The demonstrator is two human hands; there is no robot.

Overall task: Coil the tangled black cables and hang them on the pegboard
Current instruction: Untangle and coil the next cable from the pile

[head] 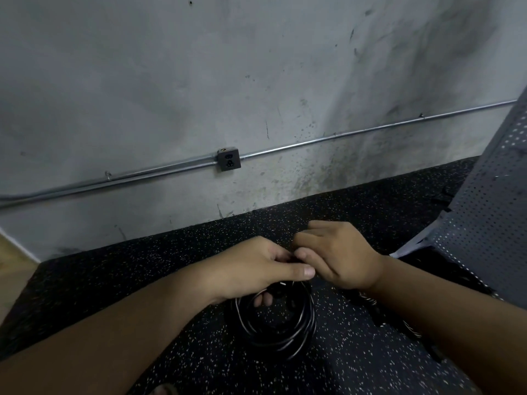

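Note:
A black cable coil [273, 326] hangs in several round loops over the speckled floor, low in the middle of the view. My left hand [251, 269] grips the top of the coil, its fingers curled through the loops. My right hand [339, 252] meets it from the right, thumb and fingers pinching the cable where the two hands touch. The pinched part is mostly hidden between the hands. A grey pegboard [490, 201] leans at the right edge.
A black rubber floor [142, 269] with pale specks runs to a stained grey wall [256, 81]. A metal conduit [342, 135] and an outlet box [228, 160] sit low on the wall. More dark cable [370, 305] lies under my right forearm.

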